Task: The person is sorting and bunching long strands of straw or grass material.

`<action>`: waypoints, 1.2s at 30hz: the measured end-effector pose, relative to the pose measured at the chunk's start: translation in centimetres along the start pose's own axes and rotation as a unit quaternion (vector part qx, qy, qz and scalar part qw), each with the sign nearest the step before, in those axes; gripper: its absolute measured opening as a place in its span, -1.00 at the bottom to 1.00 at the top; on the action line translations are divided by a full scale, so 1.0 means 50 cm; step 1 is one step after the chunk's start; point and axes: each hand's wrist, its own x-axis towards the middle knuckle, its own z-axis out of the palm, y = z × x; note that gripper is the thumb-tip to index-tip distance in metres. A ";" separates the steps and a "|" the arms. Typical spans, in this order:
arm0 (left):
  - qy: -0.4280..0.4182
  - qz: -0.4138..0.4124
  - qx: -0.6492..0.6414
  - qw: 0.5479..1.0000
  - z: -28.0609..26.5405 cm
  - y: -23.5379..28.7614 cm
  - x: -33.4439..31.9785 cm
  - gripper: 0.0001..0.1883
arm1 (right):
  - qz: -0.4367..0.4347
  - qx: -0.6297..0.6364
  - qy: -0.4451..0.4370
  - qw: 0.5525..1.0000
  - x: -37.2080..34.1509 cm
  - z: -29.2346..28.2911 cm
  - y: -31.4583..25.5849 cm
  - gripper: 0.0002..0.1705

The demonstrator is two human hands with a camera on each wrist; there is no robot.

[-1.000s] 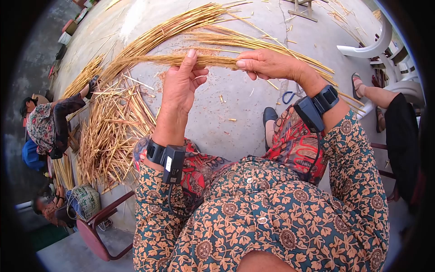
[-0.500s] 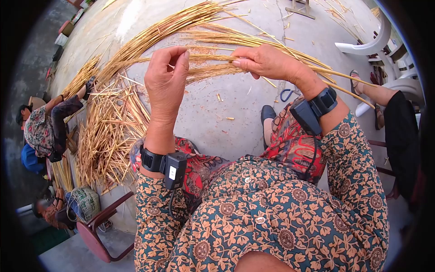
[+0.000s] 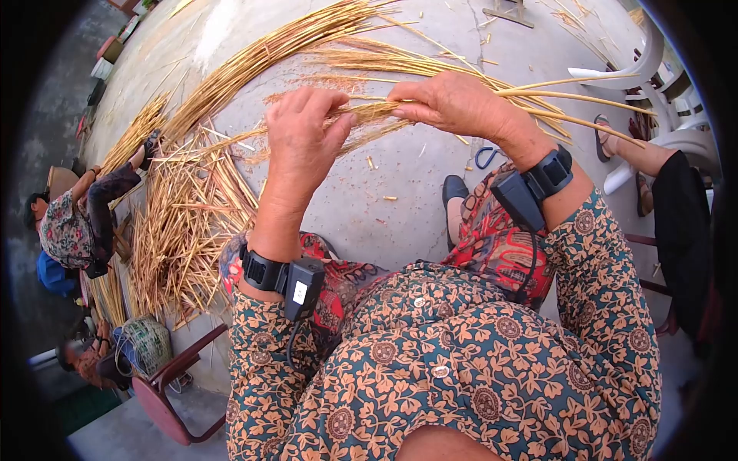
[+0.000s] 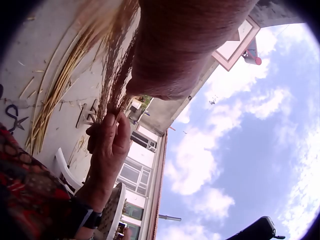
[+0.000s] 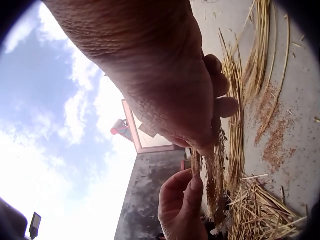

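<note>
Out in front of the lap, my right hand (image 3: pixel 461 104) grips several long yellow stalks with bristly, seed-like heads, which look like broomcorn (image 3: pixel 372 115). Their bare ends (image 3: pixel 584 97) fan out past the right wrist. My left hand (image 3: pixel 301 138), back upward, is close by on the left. In the right wrist view, the left thumb and forefinger (image 5: pixel 184 202) pinch one strand of the bristly heads, while a second strand hangs beside it. The left wrist view shows the right fingers (image 4: pixel 109 132) pinching the stalks where the heads begin.
A long sheaf of stalks (image 3: pixel 261 58) lies on the concrete floor, with another bundle (image 3: pixel 400 61) beside it. Cut straw (image 3: pixel 188 230) is heaped at left. Blue-handled scissors (image 4: pixel 16 120) lie near the right foot. Other people (image 3: pixel 73 215) sit at left; a white chair (image 3: pixel 653 77) stands at right.
My left hand has turned from palm-up under the bundle to back-up, and has shifted right toward the other hand. The bristly heads have parted into strands; the stalk ends now spread at right.
</note>
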 end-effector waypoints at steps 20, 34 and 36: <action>-0.095 -0.409 -0.500 0.757 0.076 0.074 -0.032 -0.77 | 0.135 0.252 -0.080 0.955 0.012 -0.011 0.008 -0.55; -0.100 -0.402 -0.442 0.796 0.085 0.081 -0.018 -0.84 | 0.131 0.227 -0.100 0.960 0.018 -0.020 -0.017 -0.55; -0.106 -0.404 -0.430 0.801 0.086 0.083 -0.018 -0.84 | 0.130 0.225 -0.091 0.961 0.017 -0.017 -0.020 -0.56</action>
